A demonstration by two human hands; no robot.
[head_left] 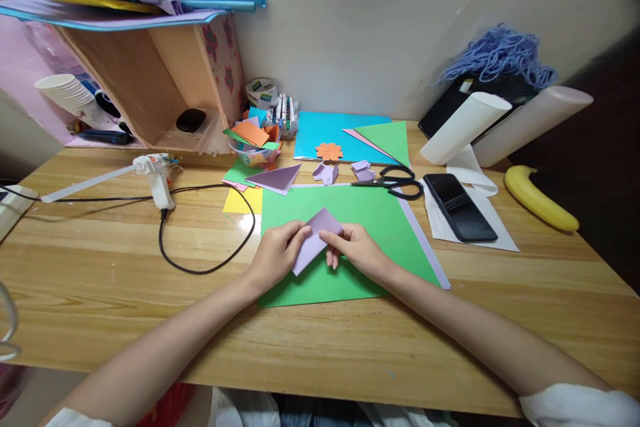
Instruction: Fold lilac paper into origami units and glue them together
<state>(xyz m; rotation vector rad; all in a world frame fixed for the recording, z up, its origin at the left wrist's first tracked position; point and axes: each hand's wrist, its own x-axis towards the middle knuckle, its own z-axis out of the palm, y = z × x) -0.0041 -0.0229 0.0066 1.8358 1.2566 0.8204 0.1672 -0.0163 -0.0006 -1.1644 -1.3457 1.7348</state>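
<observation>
I hold one piece of lilac paper [320, 240] above the green sheet [350, 287] on the counter [200, 327]. My left hand [274, 255] pinches its left edge and my right hand [361, 250] grips its right side, both thumbs on top.

Beyond the green sheet's far edge sit two small folded lilac pieces [326, 174], one lilac triangle [280, 179] and one orange paper flower [329, 151], which lies on the blue sheet [315, 127]. One pair of black scissors [397, 180] lies across the green sheet's far right corner, closed. To my left, one glue gun [159, 187] stands with its black cord [210, 271] looping close to the green sheet. One tub of paper scraps [255, 155] sits before one box of markers [285, 117]. To my right are one phone [460, 207], one banana [540, 199] and two rolls [467, 128].

The lilac paper is plain and smooth, four-cornered and tilted, with one corner pointing away from me. My fingers cover parts of its sides, so I can't tell how many layers it has.
</observation>
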